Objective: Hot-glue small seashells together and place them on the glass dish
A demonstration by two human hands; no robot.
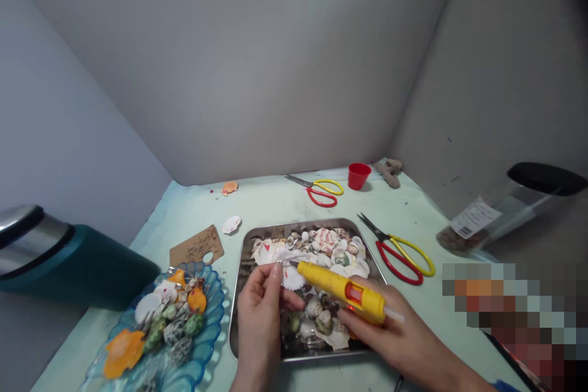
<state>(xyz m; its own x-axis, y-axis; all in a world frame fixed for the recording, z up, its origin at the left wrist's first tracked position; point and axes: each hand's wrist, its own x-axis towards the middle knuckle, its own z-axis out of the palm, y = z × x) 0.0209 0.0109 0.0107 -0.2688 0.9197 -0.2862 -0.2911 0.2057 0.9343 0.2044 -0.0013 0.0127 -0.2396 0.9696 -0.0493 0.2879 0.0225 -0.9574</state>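
My right hand [381, 324] is wrapped round a yellow hot glue gun [326, 282], its red light lit and a clear glue stick [394, 315] poking out of the back. The nozzle points left, close to the fingertips of my left hand [261, 303]. Thumb and forefinger of that hand are pinched together; whatever is between them is too small to make out. Both hands are above a metal tray [235, 318] full of seashells [327, 239], mostly white, some striped or spiral. My hands and the gun hide part of the shells.
On the left stand a teal bottle [92, 266] and a blue scalloped dish [214, 318] of shells. A brown card [197, 248] lies behind the dish. Two scissors [316, 187], a red cup [358, 176] and driftwood [389, 171] are farther back. A clear jar [500, 214] leans right.
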